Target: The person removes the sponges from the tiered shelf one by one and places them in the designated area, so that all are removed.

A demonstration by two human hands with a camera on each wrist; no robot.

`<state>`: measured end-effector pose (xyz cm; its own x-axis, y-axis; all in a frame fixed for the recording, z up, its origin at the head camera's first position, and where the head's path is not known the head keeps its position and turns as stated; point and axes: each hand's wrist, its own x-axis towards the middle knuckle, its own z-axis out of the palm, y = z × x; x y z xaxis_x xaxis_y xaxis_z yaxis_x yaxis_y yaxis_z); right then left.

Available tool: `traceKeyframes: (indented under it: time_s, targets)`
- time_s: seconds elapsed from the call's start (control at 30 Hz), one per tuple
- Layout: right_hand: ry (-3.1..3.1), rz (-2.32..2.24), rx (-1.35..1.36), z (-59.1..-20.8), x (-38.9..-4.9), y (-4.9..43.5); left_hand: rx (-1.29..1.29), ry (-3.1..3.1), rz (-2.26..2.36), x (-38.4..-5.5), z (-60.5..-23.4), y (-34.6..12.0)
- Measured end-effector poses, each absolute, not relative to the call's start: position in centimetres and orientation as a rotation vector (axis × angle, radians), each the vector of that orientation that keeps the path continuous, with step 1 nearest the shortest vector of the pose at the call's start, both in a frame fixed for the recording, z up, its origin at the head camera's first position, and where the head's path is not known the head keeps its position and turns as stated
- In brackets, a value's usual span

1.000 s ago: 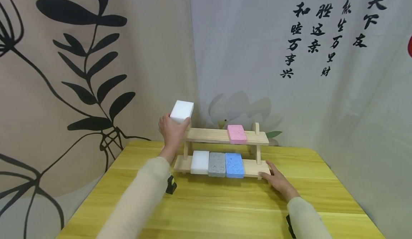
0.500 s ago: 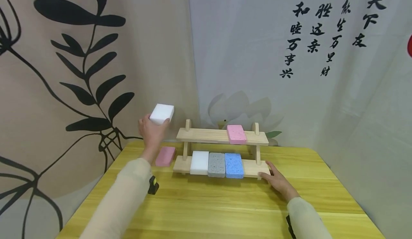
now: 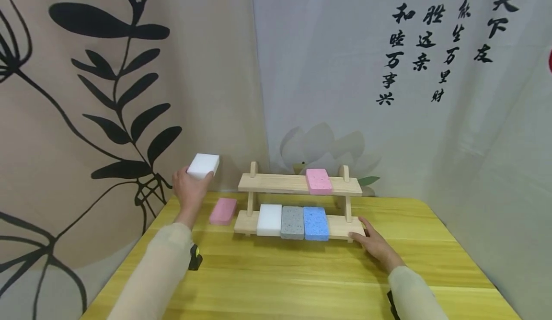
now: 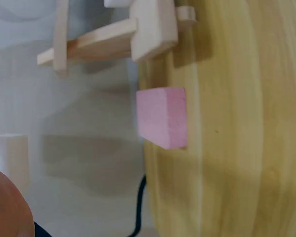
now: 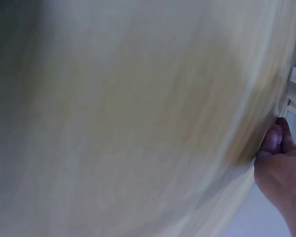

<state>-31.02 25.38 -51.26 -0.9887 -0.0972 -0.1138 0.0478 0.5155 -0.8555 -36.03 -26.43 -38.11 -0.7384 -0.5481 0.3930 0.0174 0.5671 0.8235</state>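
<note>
My left hand (image 3: 189, 190) holds a white block-shaped sponge (image 3: 203, 165) up in the air, left of a two-tier wooden rack (image 3: 276, 182). Below and to the right of that hand, a pink sponge (image 3: 223, 211) lies on the table; it shows in the left wrist view too (image 4: 163, 117). At the rack's lower right end, my right hand (image 3: 379, 247) grips the shelf's end between thumb and fingers. On the lower shelf a white sponge (image 3: 269, 220), a grey sponge (image 3: 292, 222) and a blue sponge (image 3: 316, 223) sit side by side. Another pink sponge (image 3: 319, 181) is on the upper shelf.
The yellow wood-grain table (image 3: 276, 281) carries the rack near its far edge. Behind it hangs a pale curtain (image 3: 310, 71) with printed plants and black characters. The right wrist view is mostly blurred tabletop (image 5: 138, 123).
My left hand has carried the white sponge leftward from the rack's upper left end, then lower. The pink sponge on the table has come into sight. My right hand stays at the rack.
</note>
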Motion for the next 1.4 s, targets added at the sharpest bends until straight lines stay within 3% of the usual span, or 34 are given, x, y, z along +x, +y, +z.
traceKeyframes:
  time_s: [1.4]
  targets:
    - [2.618,-1.452,-0.03,-51.0,-30.7,25.2,0.538,-2.341,-1.14,-35.9,-48.4,-31.7]
